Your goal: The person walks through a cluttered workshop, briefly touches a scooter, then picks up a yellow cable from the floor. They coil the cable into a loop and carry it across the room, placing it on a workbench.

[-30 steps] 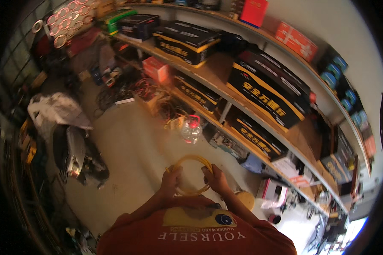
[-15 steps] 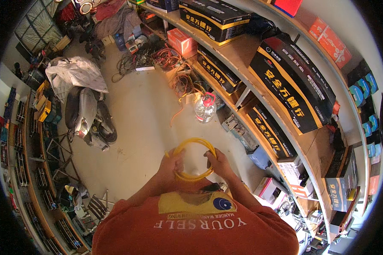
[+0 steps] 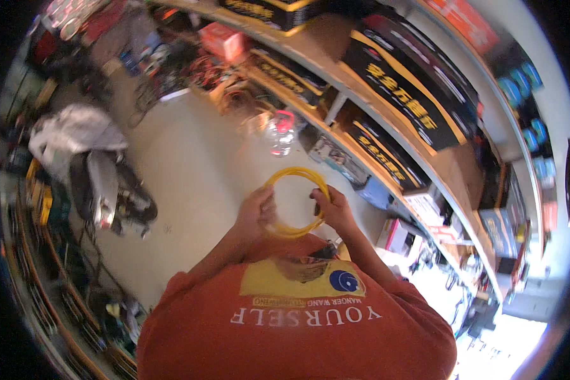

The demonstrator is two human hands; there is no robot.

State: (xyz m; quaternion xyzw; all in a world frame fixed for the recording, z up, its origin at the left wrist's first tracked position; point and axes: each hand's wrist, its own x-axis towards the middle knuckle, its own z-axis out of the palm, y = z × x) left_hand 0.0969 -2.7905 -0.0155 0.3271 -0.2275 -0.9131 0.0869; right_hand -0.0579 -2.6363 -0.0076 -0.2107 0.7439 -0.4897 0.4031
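Observation:
A yellow coil of hose or cable (image 3: 297, 171), wound in several close loops, is held up in front of my orange shirt. My left hand (image 3: 254, 212) is closed around the coil's left side. On the opposite side, my right hand (image 3: 337, 209) grips the loops, its thumb bent inward over them. The coil forms a nearly round ring, and pale floor shows through its middle. Parts of the loops are hidden behind my fingers.
Shelves (image 3: 335, 79) with black and yellow boxes (image 3: 402, 95) curve along the right. A clear bottle with a red top (image 3: 280, 134) stands on the floor ahead. Left is a scooter (image 3: 104, 187) under a pale cover (image 3: 79, 136). Bright light comes from the lower right.
The view has swung to the right, so the shelves and scooter sit farther left and some things blur. The coil sits higher in the picture, still between both hands.

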